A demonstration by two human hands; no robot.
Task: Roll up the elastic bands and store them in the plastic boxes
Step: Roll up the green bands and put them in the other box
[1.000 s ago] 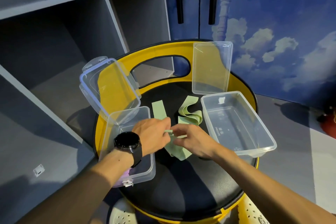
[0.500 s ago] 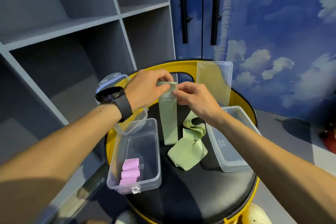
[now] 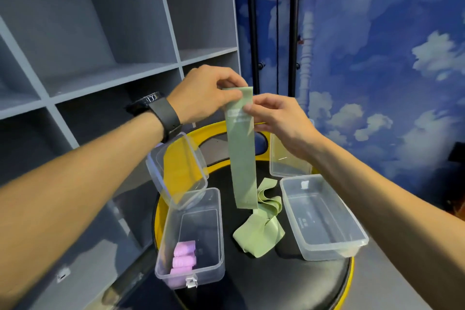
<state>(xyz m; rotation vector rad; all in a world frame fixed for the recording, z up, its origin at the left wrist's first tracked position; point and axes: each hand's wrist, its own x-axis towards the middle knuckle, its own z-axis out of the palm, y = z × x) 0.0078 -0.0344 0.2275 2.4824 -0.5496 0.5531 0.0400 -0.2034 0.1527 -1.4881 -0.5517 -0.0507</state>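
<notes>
Above the round black tabletop (image 3: pixel 289 284), a green band (image 3: pixel 242 156) hangs flat, its long axis running twelve to six, likely so rolling can start from the top. Left hand (image 3: pixel 208 94) and right hand (image 3: pixel 276 118) pinch its upper end. Left box (image 3: pixel 166 236) holds pink rolls (image 3: pixel 183 257); right box (image 3: pixel 319 221) at three o'clock looks empty.

Both hands (image 3: pixel 208 94) (image 3: pixel 276 118) pinching hanging green band (image 3: pixel 242 158), open boxes (image 3: pixel 322 221) below
</notes>
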